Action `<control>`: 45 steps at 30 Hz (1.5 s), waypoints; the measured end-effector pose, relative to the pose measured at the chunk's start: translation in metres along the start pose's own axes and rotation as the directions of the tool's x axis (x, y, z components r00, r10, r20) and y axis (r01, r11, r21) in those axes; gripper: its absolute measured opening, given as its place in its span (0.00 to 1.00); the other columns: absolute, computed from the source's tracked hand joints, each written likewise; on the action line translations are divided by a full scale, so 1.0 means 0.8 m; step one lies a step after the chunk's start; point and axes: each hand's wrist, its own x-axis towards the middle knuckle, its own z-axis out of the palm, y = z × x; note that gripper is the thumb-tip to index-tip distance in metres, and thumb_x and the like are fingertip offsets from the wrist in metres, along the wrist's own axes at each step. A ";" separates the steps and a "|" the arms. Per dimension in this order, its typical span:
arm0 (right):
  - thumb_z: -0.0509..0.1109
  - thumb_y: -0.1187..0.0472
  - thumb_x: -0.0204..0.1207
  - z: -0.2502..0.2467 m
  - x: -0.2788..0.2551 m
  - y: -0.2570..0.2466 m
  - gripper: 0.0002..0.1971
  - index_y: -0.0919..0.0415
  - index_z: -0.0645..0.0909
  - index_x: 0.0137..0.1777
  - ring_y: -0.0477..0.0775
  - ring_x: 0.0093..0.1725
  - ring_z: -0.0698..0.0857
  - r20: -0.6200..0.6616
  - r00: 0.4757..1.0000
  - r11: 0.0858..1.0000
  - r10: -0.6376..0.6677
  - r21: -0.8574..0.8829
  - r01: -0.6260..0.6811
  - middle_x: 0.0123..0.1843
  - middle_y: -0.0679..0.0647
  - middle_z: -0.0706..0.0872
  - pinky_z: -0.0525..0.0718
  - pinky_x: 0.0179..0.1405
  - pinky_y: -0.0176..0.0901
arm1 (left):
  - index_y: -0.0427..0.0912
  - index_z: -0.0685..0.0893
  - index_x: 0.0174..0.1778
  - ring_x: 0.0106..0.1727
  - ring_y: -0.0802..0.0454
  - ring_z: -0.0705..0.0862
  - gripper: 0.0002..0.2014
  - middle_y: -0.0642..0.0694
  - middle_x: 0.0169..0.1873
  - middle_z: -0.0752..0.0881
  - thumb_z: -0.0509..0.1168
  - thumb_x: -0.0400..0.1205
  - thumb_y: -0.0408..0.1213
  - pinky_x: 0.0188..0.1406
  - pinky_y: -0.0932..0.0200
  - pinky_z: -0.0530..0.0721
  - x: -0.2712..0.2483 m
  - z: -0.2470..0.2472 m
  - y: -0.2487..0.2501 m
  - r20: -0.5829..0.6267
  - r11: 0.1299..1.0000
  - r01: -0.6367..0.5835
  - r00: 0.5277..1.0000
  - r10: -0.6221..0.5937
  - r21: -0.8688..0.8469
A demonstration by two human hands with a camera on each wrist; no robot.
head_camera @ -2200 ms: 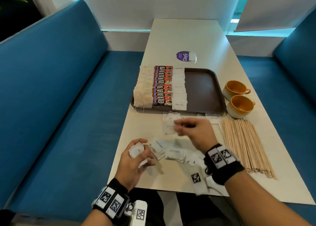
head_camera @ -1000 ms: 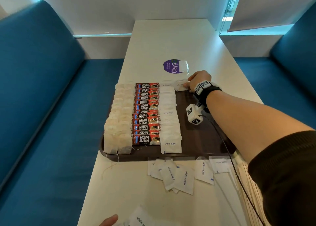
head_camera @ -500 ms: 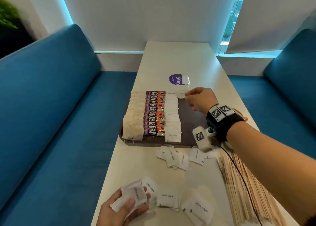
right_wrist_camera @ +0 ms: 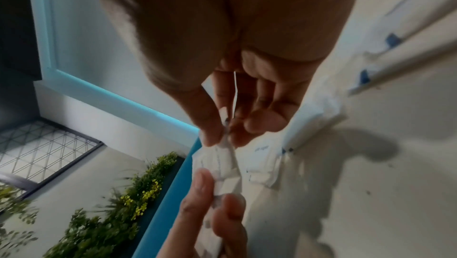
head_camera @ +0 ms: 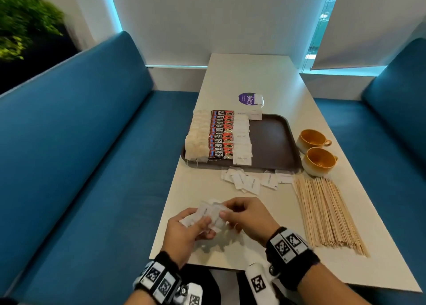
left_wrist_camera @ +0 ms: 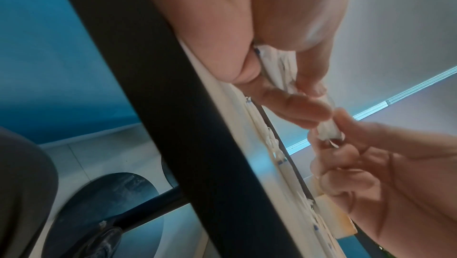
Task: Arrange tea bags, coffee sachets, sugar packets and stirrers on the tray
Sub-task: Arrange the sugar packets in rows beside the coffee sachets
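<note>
Red coffee sachets (head_camera: 221, 135) on the brown tray (head_camera: 274, 138) read "KOPI JUAN"; a purple sticker (head_camera: 247, 99) beyond reads "ClayG". Left hand (head_camera: 187, 232) grips a bunch of white sugar packets (head_camera: 211, 214) over the table's (head_camera: 265, 74) near edge. Right hand (head_camera: 247, 217) pinches one packet from that bunch between thumb and fingertips. Tea bags (head_camera: 197, 138) and a sugar row (head_camera: 242, 141) flank the sachets. Stirrers (head_camera: 327, 212) lie on the table beside the tray.

Left hand (head_camera: 184, 232) curled round a bunch of sugar packets (head_camera: 208, 216); right hand (head_camera: 246, 217) pinching one packet from the bunch, wrists close together, both forearms reaching forward
</note>
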 end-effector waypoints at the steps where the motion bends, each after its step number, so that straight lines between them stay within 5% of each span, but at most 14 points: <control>1: 0.80 0.66 0.76 0.002 -0.003 0.005 0.06 0.64 0.91 0.51 0.51 0.31 0.86 -0.022 1.000 1.000 0.003 0.000 -0.003 0.36 0.57 0.91 0.84 0.30 0.41 | 0.27 0.85 0.58 0.33 0.37 0.88 0.18 0.24 0.40 0.90 0.77 0.75 0.30 0.34 0.50 0.92 0.001 0.000 -0.001 -0.003 1.000 -0.017 1.000 0.017 0.004; 6: 0.78 0.72 0.76 -0.005 -0.012 0.008 0.03 0.70 0.87 0.44 0.58 0.31 0.87 -0.266 0.964 0.978 -0.014 0.198 0.069 0.32 0.62 0.89 0.89 0.34 0.46 | 0.35 0.82 0.64 0.39 0.30 0.90 0.11 0.26 0.45 0.91 0.68 0.86 0.30 0.37 0.44 0.93 0.008 -0.005 -0.008 0.004 0.999 -0.032 0.999 0.032 -0.012; 9: 0.78 0.67 0.77 0.002 -0.012 0.010 0.05 0.66 0.85 0.44 0.54 0.31 0.89 -0.356 0.934 0.992 -0.041 0.099 0.081 0.34 0.57 0.90 0.92 0.37 0.50 | 0.47 0.83 0.68 0.49 0.24 0.91 0.18 0.31 0.52 0.92 0.59 0.89 0.23 0.43 0.34 0.93 0.009 -0.007 -0.009 0.070 1.000 -0.013 0.997 0.012 0.011; 11: 0.79 0.61 0.77 0.017 -0.014 0.015 0.06 0.59 0.84 0.42 0.53 0.33 0.91 -0.340 0.936 0.995 -0.092 -0.055 0.077 0.36 0.53 0.90 0.92 0.38 0.50 | 0.47 0.82 0.69 0.52 0.24 0.91 0.19 0.30 0.54 0.91 0.57 0.89 0.22 0.45 0.27 0.91 0.008 -0.006 -0.009 0.095 1.000 0.005 0.995 -0.007 0.015; 16: 0.78 0.55 0.76 0.057 -0.018 0.027 0.04 0.48 0.86 0.43 0.43 0.42 0.87 -0.187 0.961 0.954 -0.204 -0.260 0.152 0.45 0.46 0.88 0.82 0.43 0.31 | 0.36 0.82 0.69 0.54 0.28 0.91 0.15 0.30 0.55 0.91 0.69 0.85 0.30 0.52 0.33 0.91 0.013 -0.007 -0.014 0.032 1.000 -0.004 0.999 0.004 -0.017; 19: 0.72 0.63 0.79 0.062 -0.019 0.028 0.08 0.48 0.88 0.50 0.37 0.47 0.83 -0.088 0.966 0.913 -0.244 -0.357 0.198 0.51 0.44 0.84 0.76 0.46 0.21 | 0.33 0.79 0.72 0.56 0.26 0.90 0.25 0.27 0.59 0.89 0.77 0.79 0.33 0.56 0.34 0.90 0.012 -0.010 -0.012 0.070 0.994 0.029 0.997 -0.022 -0.108; 24: 0.69 0.72 0.73 0.042 -0.017 0.027 0.17 0.48 0.89 0.46 0.44 0.47 0.84 -0.194 0.941 0.932 -0.278 -0.291 0.216 0.51 0.45 0.86 0.81 0.48 0.32 | 0.29 0.77 0.71 0.57 0.23 0.89 0.24 0.27 0.57 0.90 0.69 0.79 0.15 0.47 0.45 0.94 0.016 -0.012 -0.017 0.082 0.977 0.038 0.996 -0.022 -0.210; 29: 0.79 0.65 0.74 0.027 -0.016 0.029 0.10 0.47 0.90 0.49 0.42 0.50 0.88 -0.162 0.945 0.948 -0.284 -0.196 0.251 0.55 0.44 0.85 0.87 0.51 0.35 | 0.29 0.79 0.69 0.55 0.22 0.89 0.21 0.29 0.54 0.91 0.68 0.81 0.17 0.47 0.44 0.94 0.013 -0.011 -0.013 0.077 0.980 0.027 0.997 -0.012 -0.196; 37: 0.80 0.73 0.68 0.026 -0.011 0.039 0.23 0.50 0.91 0.60 0.52 0.44 0.89 -0.137 0.945 0.951 -0.296 -0.137 0.278 0.57 0.42 0.88 0.92 0.48 0.48 | 0.31 0.81 0.66 0.48 0.24 0.91 0.19 0.26 0.55 0.90 0.69 0.80 0.17 0.41 0.49 0.94 0.009 -0.009 -0.011 0.120 0.987 0.042 0.992 -0.024 -0.157; 40: 0.82 0.70 0.68 0.027 -0.012 0.038 0.22 0.50 0.92 0.59 0.51 0.44 0.89 -0.130 0.942 0.949 -0.310 -0.104 0.298 0.57 0.42 0.88 0.91 0.49 0.44 | 0.29 0.82 0.65 0.48 0.26 0.91 0.18 0.25 0.55 0.90 0.67 0.80 0.14 0.42 0.50 0.94 0.010 -0.009 -0.011 0.137 0.984 0.039 0.990 -0.015 -0.175; 45: 0.83 0.74 0.68 0.020 -0.011 0.033 0.11 0.56 0.94 0.42 0.44 0.43 0.90 -0.122 0.957 0.964 -0.262 0.017 0.266 0.47 0.50 0.93 0.87 0.45 0.35 | 0.24 0.81 0.64 0.55 0.21 0.89 0.18 0.22 0.57 0.88 0.71 0.78 0.17 0.45 0.46 0.94 0.010 -0.010 -0.014 0.162 0.982 0.020 0.987 0.011 -0.189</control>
